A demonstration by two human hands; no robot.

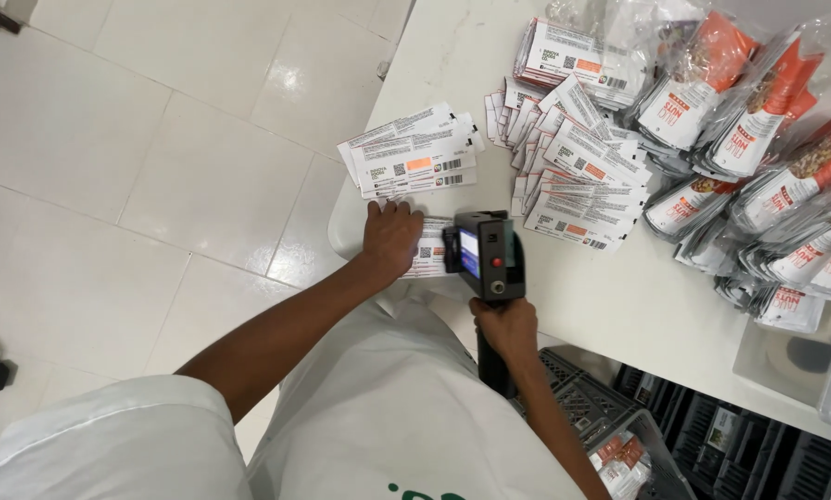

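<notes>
— Where is the left hand (390,238)?
— Flat on a pouch (428,248) at the near edge of the table (619,306), with a handheld printer (486,256) just right of it, gripped from below by the right hand (506,329).
— And beyond?
— A small fanned stack (414,159) behind the left hand; a larger pile (578,157) to its right; filled bags (768,157) farther right. Crates (740,444) sit under the table.

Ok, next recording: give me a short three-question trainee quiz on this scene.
1. True or false: the left hand presses a flat white pouch on the white table.
2. What does the right hand hold? A) scissors B) a handheld printer C) a tape roll
3. Fill in: the filled orange-and-white packets lie at the table's ___ side in the picture.

Key: 1 true; 2 B; 3 right.
</notes>
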